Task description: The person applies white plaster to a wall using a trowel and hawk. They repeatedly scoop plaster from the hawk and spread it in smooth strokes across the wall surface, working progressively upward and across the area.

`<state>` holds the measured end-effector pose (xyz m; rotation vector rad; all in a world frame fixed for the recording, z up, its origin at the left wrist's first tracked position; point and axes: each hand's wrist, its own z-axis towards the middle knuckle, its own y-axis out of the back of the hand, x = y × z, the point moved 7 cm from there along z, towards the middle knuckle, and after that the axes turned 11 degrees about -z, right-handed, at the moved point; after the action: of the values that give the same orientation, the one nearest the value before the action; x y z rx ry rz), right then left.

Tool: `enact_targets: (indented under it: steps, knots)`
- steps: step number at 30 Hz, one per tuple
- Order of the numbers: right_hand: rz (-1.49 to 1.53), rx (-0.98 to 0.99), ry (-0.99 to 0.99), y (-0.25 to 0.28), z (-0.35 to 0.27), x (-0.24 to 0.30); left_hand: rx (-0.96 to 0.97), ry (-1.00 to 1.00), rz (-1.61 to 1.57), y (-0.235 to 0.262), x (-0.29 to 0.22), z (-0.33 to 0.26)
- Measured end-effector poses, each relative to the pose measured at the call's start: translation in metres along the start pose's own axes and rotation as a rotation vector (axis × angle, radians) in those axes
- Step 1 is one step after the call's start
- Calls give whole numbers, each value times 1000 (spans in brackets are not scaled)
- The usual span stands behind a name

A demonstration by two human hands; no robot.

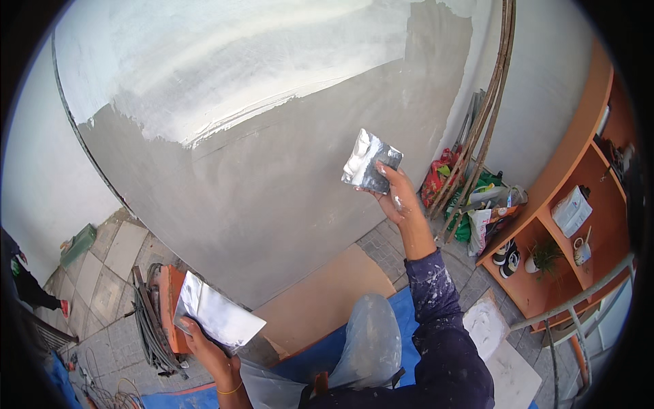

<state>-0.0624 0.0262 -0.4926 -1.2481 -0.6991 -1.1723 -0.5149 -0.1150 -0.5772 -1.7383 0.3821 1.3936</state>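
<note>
My left hand [210,353] grips a wide, shiny metal putty blade [225,315] at the lower left, thumb on its face. Farther forward and to the right, my right hand [398,195] is closed on a smaller squarish putty blade [379,178], loaded with thick white plaster [357,158] along its left side. Both blades are held apart from the wall. White smears mark my right hand and dark sleeve. On the grey wall [293,184] ahead, a layer of wet white plaster [231,82] covers the upper part and ends in a raised ridge.
Wooden poles [487,116] lean at the right, beside bags [480,211]. An orange shelf unit [538,225] and a metal rail [579,296] stand farther right. Coiled hose [153,334] lies at left. Cardboard [327,293] and blue sheeting [405,320] cover paving; someone's leg [34,290] shows far left.
</note>
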Motion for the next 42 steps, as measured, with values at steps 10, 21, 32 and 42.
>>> enact_targets:
  steps: [10, 21, 32, 42]
  knots:
    - [-776, -522, 398, 79, 153, 126, 208, 313, 14, 93, 93, -6]
    - [-859, -623, 405, 82, 175, 129, 174, 386, 54, 96, 82, -20]
    - [-1045, -658, 441, -50, 110, 80, 170, 399, 67, 97, 68, -16]
    - [-1120, -592, 714, -225, 23, 29, -173, 411, -26, 140, 83, -7]
